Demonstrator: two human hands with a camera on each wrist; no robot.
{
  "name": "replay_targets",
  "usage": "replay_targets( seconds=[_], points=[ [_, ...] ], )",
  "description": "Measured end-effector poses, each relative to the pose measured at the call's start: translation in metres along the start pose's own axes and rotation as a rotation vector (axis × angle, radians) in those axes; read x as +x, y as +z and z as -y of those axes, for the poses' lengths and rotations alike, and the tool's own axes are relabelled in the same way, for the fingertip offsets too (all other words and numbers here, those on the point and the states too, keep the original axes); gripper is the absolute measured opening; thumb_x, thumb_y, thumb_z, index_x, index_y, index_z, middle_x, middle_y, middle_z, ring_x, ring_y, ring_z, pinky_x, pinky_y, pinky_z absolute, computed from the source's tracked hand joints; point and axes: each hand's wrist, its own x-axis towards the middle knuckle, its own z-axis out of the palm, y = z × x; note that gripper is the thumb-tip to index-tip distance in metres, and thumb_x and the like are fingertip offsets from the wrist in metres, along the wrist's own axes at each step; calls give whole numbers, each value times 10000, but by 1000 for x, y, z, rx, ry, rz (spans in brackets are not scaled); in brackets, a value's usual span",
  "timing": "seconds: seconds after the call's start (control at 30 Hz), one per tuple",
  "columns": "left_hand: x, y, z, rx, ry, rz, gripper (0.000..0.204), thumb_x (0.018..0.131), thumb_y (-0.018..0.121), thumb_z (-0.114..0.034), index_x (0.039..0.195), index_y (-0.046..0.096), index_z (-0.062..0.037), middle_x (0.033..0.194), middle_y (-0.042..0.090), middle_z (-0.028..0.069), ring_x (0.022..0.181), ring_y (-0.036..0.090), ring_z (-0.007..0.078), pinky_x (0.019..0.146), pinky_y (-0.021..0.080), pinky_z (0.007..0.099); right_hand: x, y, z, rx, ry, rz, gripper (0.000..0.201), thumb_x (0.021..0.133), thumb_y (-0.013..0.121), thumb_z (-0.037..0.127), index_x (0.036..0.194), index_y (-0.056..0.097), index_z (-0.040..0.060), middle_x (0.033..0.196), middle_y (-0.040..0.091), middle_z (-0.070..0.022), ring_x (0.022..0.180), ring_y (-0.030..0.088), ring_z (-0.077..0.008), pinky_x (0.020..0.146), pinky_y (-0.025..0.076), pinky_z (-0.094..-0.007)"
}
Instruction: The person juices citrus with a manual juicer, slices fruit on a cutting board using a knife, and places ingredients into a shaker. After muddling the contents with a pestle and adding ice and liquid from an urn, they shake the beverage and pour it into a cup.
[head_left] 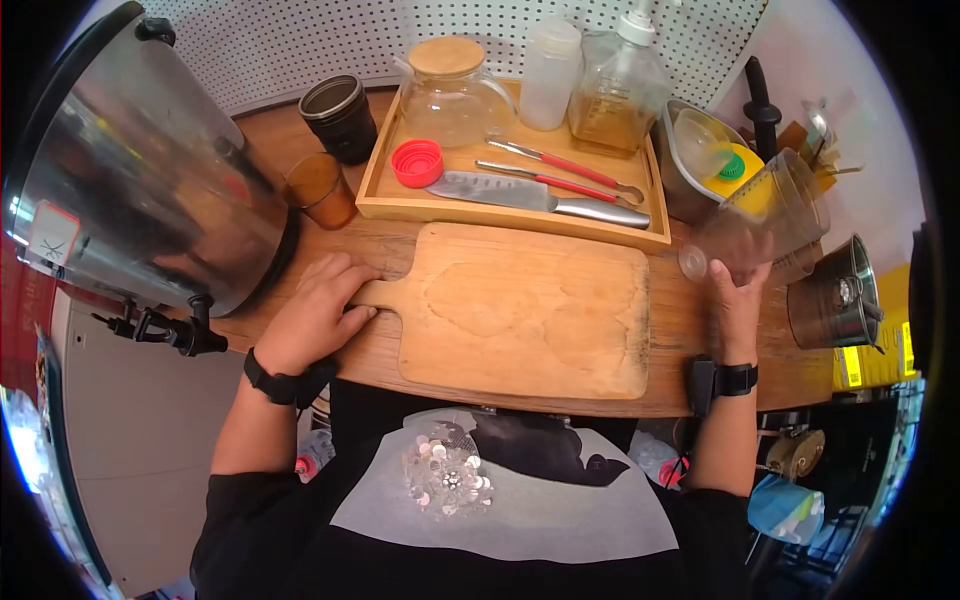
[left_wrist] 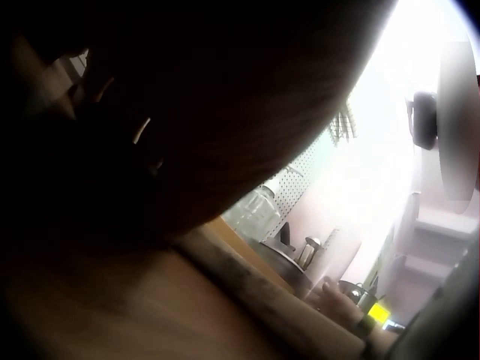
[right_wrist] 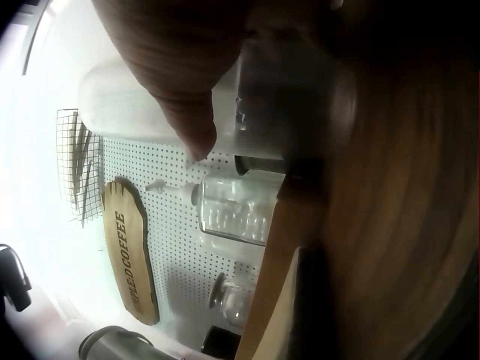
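Observation:
A wooden cutting board [head_left: 530, 310] lies flat along the table's front edge, its handle pointing left. My left hand [head_left: 318, 308] holds the end of that handle between thumb and fingers. In the left wrist view the hand is mostly dark over the board's surface. To the right of the board, my right hand [head_left: 740, 300] grips a clear plastic measuring cup [head_left: 785, 205] low on its side; some fingers show through the wall. The right wrist view has the thumb [right_wrist: 196, 135] against the clear cup, while the other fingers are mostly hidden in shadow.
Behind the board, a wooden tray [head_left: 385, 205] bears a knife [head_left: 500, 190], red-handled tools, a red cap, a glass teapot and bottles. A large dispenser [head_left: 150, 180] stands at left beside a brown cup [head_left: 322, 190]. At right are a metal bucket [head_left: 830, 305] and a bin [head_left: 690, 190].

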Motion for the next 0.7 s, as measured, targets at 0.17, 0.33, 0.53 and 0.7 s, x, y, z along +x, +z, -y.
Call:
replay_targets(
  seconds=[0.17, 0.33, 0.53, 0.7],
  points=[
    [-13, -34, -19, -227, -3, -53, 387, 697, 729, -63, 1059, 603, -13, 1013, 577, 133, 932, 574, 302, 804, 468, 346, -23, -8, 7, 25, 29, 10, 842, 876, 659, 78, 1520, 118, 64, 1496, 304, -160, 1363, 343, -273, 1131, 253, -381],
    [-25, -71, -29, -477, 70, -348, 512, 656, 818, -154, 1090, 585, -17, 1012, 587, 78, 909, 575, 175, 793, 467, 293, -54, -17, 15, 81, 134, 37, 707, 921, 590, 88, 1506, 194, 52, 1468, 345, -175, 1307, 423, -270, 1097, 315, -366],
    [21, -91, -62, -1113, 244, -746, 783, 718, 825, -346, 1318, 453, -8, 1100, 594, 109, 979, 591, 171, 834, 510, 317, -65, -22, 5, 174, 167, 109, 572, 965, 549, 155, 1470, 295, 64, 1357, 463, -150, 1148, 538, -215, 1025, 396, -338],
    [82, -144, -92, -903, 287, -749, 768, 795, 715, -488, 1327, 461, 4, 1144, 596, 134, 1028, 588, 219, 937, 458, 351, -64, -26, 0, 192, 185, 143, 529, 964, 551, 152, 1435, 346, 31, 1280, 511, -141, 1090, 554, -200, 1012, 406, -335]
  ],
)
